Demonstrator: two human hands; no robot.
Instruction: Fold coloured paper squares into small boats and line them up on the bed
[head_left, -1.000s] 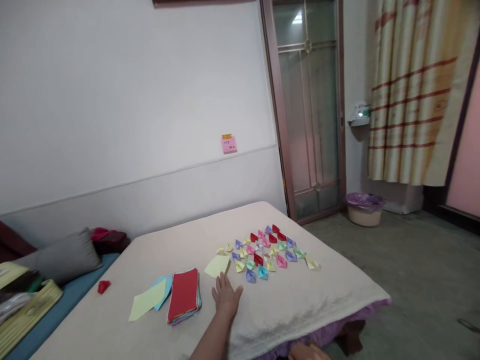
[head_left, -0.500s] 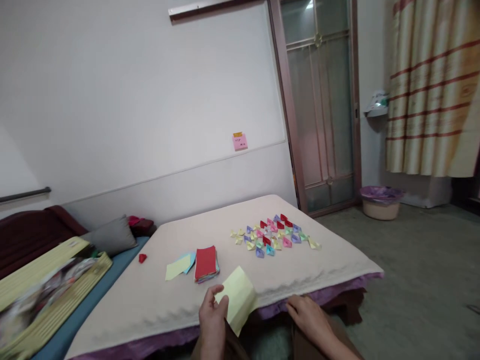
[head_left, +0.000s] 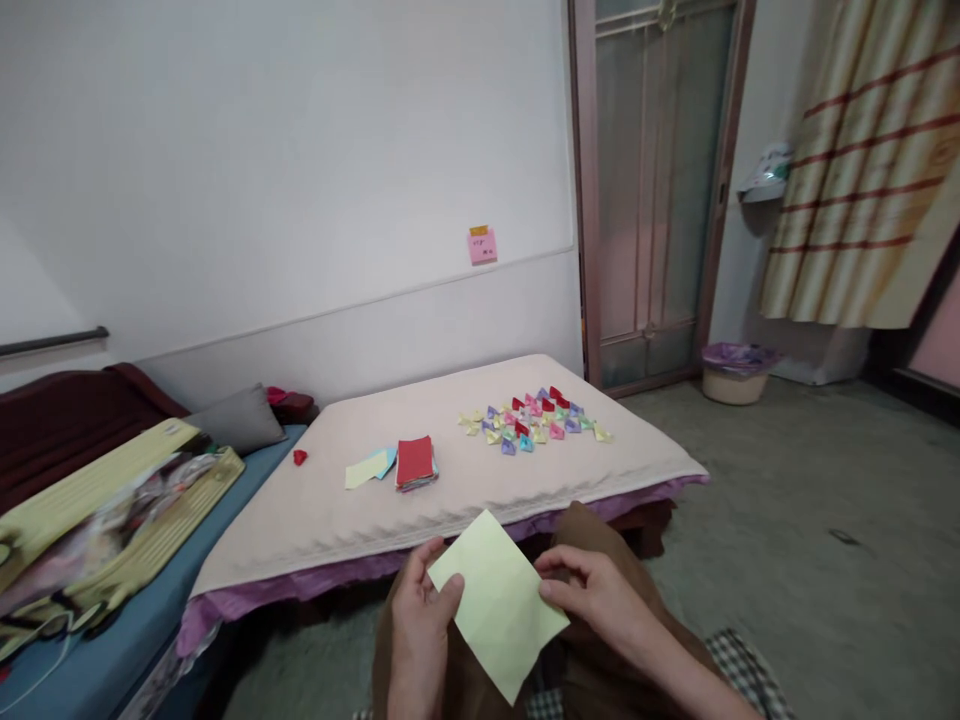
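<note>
Over my lap I hold a pale yellow paper sheet (head_left: 498, 602) with both hands. My left hand (head_left: 418, 630) pinches its left edge, thumb on top. My right hand (head_left: 596, 598) grips its right edge with fingers closed on it. Ahead, on the cream bed cover (head_left: 465, 480), lie several small folded paper pieces (head_left: 534, 421) in many colours, a stack of coloured paper (head_left: 415, 463) with red on top, and loose yellow and blue sheets (head_left: 370, 466). A single red folded piece (head_left: 300, 457) sits apart at the left.
A grey pillow (head_left: 238, 419) and a yellow-green packaged bundle (head_left: 105, 520) lie on the blue mattress at left. A glass door (head_left: 652, 190), a lined bin (head_left: 733, 371) and a striped curtain (head_left: 862, 170) stand to the right. A pink note (head_left: 481, 245) is stuck on the wall.
My left hand reached to the yellow sheet on the bed, lifted it and brought it back to my lap. My right hand came up and took its other edge. My view pulled back from the bed.
</note>
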